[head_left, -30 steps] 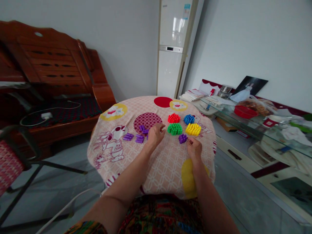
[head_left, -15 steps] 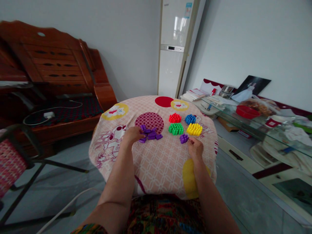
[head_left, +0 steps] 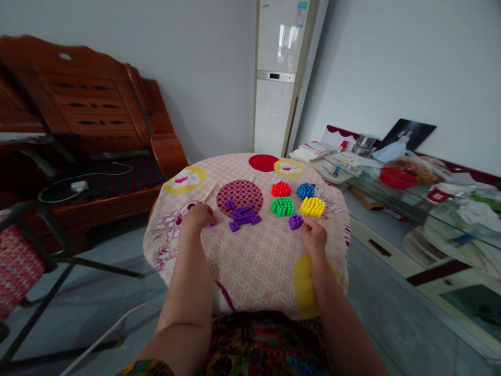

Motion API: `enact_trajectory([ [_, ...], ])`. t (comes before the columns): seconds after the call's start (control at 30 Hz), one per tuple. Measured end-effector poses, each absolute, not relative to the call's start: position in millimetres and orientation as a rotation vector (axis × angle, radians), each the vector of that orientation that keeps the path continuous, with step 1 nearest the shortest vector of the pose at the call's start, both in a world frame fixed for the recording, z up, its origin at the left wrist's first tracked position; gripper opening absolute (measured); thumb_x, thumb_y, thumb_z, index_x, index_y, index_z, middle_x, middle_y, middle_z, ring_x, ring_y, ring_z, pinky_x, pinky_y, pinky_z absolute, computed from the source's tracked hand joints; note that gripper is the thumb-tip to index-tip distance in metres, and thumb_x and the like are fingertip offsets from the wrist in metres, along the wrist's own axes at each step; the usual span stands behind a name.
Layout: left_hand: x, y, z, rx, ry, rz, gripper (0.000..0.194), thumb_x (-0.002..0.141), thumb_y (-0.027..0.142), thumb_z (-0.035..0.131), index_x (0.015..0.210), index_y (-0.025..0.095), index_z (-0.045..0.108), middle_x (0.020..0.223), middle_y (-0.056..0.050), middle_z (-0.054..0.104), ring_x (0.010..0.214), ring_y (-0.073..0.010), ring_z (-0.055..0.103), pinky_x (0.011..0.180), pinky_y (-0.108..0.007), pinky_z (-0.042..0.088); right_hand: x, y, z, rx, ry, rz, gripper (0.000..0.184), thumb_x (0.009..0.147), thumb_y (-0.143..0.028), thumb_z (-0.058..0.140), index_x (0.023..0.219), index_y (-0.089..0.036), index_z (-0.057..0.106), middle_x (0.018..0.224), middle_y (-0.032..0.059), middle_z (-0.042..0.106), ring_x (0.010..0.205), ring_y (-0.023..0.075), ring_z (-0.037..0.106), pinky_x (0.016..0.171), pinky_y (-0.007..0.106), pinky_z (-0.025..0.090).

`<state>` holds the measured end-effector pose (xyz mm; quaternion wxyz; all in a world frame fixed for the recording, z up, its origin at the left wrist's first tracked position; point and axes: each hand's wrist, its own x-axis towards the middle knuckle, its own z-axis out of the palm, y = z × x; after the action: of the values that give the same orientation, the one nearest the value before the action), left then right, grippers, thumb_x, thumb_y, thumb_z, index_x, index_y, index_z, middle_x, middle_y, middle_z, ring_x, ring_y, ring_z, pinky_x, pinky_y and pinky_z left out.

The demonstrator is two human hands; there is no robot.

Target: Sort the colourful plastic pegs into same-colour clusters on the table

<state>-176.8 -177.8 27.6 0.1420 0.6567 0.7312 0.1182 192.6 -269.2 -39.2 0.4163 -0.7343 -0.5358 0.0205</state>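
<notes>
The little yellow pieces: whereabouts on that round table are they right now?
In the head view, the yellow pieces stand on the table's right side, just right of the green group and nearer than the blue one.

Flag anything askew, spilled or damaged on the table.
The loose purple pieces lie jumbled in front of the left hand, unlike the red, blue, green and yellow clusters, grouped neatly. No spill shows; pieces too small to check for damage.
</notes>
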Motion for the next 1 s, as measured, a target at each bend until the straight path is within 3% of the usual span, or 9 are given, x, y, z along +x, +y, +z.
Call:
enact_trajectory([
  [0.1,-174,-177,26,1.865,2.124,0.291,0.017,0.060,0.023,0.073,0.077,0.019,0.071,0.078,-0.005,0.074,0.082,-0.0219,0.067,0.069,-0.025,0.048,191,-270,-39,-1.855,-1.333,0.057,0.033,0.075,-0.029,0.047,0.088,-0.017,0.075,0.081,0.0079,0.073,0.074,0.0209,0.061,0.068,0.029,0.043],
  [0.2,-159,-180,37,1.796,2.085,0.498,0.016,0.066,0.027,0.069,0.079,0.018,0.072,0.068,-0.004,0.072,0.075,-0.0205,0.067,0.066,-0.025,0.049,191,-269,-40,-1.857,-1.330,0.054,0.032,0.076,-0.028,0.048,0.088,-0.017,0.075,0.081,0.0078,0.072,0.073,0.0208,0.062,0.067,0.029,0.043],
  [0.33,-94,-191,48,1.877,1.611,0.866,0.023,0.072,0.030,0.066,0.089,0.016,0.072,0.078,-0.004,0.074,0.072,-0.0165,0.067,0.064,-0.023,0.050,191,-269,-40,-1.832,-1.318,0.035,0.029,0.075,-0.027,0.049,0.083,-0.020,0.076,0.074,0.0055,0.072,0.067,0.0196,0.061,0.062,0.028,0.042],
  [0.47,-6,-201,32,1.797,1.174,0.681,0.022,0.075,0.023,0.061,0.091,0.013,0.071,0.069,-0.003,0.071,0.057,-0.0117,0.063,0.057,-0.021,0.050,191,-270,-40,-1.825,-1.333,0.043,0.032,0.076,-0.025,0.047,0.089,-0.018,0.076,0.080,0.0060,0.074,0.071,0.0202,0.063,0.065,0.028,0.044],
  [0.6,35,-204,9,1.761,1.279,0.598,0.019,0.075,0.023,0.059,0.083,0.014,0.073,0.063,-0.002,0.069,0.054,-0.0122,0.063,0.054,-0.021,0.050,192,-271,-39,-1.820,-1.363,0.037,0.032,0.077,-0.025,0.047,0.089,-0.017,0.076,0.082,0.0081,0.074,0.073,0.0212,0.064,0.067,0.029,0.045],
  [0.83,38,-204,-3,1.696,1.321,0.719,0.022,0.078,0.027,0.057,0.085,0.015,0.074,0.067,-0.001,0.070,0.056,-0.0111,0.063,0.057,-0.020,0.049,192,-271,-40,-1.797,-1.369,0.023,0.029,0.078,-0.023,0.047,0.084,-0.018,0.075,0.078,0.0071,0.073,0.070,0.0204,0.063,0.067,0.029,0.045],
  [1.0,43,-209,1,1.793,1.387,0.788,0.022,0.078,0.026,0.058,0.085,0.016,0.076,0.069,-0.003,0.072,0.067,-0.0146,0.065,0.064,-0.023,0.049,193,-270,-41,-1.813,-1.369,0.026,0.030,0.078,-0.024,0.048,0.086,-0.017,0.076,0.080,0.0076,0.074,0.072,0.0210,0.063,0.067,0.029,0.045],
])
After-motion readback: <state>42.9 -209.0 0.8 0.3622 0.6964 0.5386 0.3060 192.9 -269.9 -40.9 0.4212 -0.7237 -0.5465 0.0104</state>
